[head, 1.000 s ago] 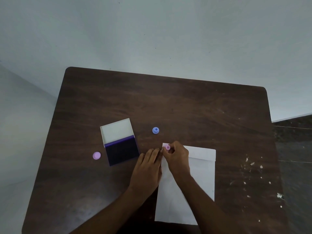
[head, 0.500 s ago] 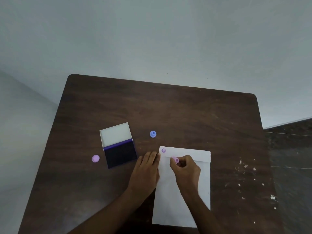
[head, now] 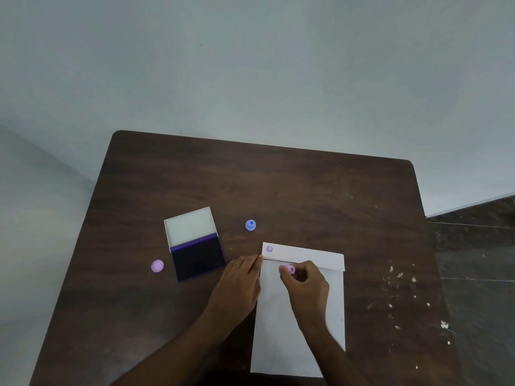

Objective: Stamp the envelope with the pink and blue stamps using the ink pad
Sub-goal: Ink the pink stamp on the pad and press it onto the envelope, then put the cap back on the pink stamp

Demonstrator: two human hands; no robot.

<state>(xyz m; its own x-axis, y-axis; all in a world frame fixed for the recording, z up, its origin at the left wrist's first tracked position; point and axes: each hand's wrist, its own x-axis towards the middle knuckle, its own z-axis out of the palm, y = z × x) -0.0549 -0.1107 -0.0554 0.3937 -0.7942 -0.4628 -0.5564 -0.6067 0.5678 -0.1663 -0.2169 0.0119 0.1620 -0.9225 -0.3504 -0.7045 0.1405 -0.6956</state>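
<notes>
From the head camera, the right hand (head: 305, 282) pinches the pink stamp (head: 289, 269) between thumb and fingertips, the other fingers curled in behind it. The stamp is over the white envelope (head: 330, 302), just below the folded flap; whether it touches the paper cannot be told. Up and to the left of those fingers, in the flap's corner, sits a small purple stamped mark (head: 269, 249) (round, its design too small to read).

The left hand (head: 238, 282) lies flat, fingers pressed together, its fingertips at the envelope's left edge where the flap folds over. Just left of those fingertips is the open ink pad (head: 198, 259), its dark inked half nearest the hand and its pale lid (head: 189, 225) hinged away. Beyond the pad, well apart from both hands, lies a round pink cap (head: 157, 266). The blue stamp (head: 250, 225) stands above the left fingertips, apart from the envelope, on the dark wooden table (head: 292, 185).
</notes>
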